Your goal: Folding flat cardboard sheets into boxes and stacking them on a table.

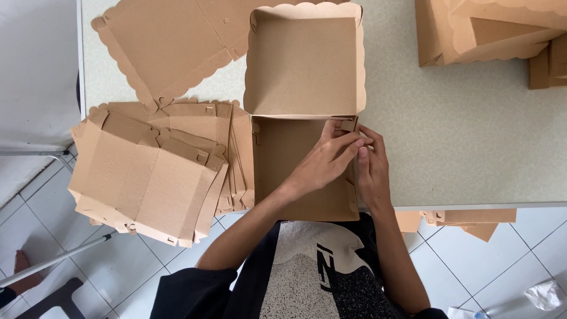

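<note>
Hands are working at the far right corner of a brown cardboard box (295,171) that is sitting open on the pale speckled table (460,130), its near edge reaching just to the table's front edge. The left hand (328,162) is reaching across the inside of the box, fingers narrowed and pinching a small corner tab (348,124) where the right wall is meeting the back wall. The right hand (372,168) is lying along the outside of that right wall, fingers curled close and pressing on the same corner from the other side, so both hands are touching the box and nearly touching each other. The box's scalloped lid (304,59) is standing open behind, hinged along the back wall. Just beside the box on the left, a stack of flat unfolded box blanks (153,171) is overhanging the table's front edge, and one more flat blank (171,41) is lying farther back. Folded boxes (484,29) are sitting well apart at the far right corner of the table.
</note>
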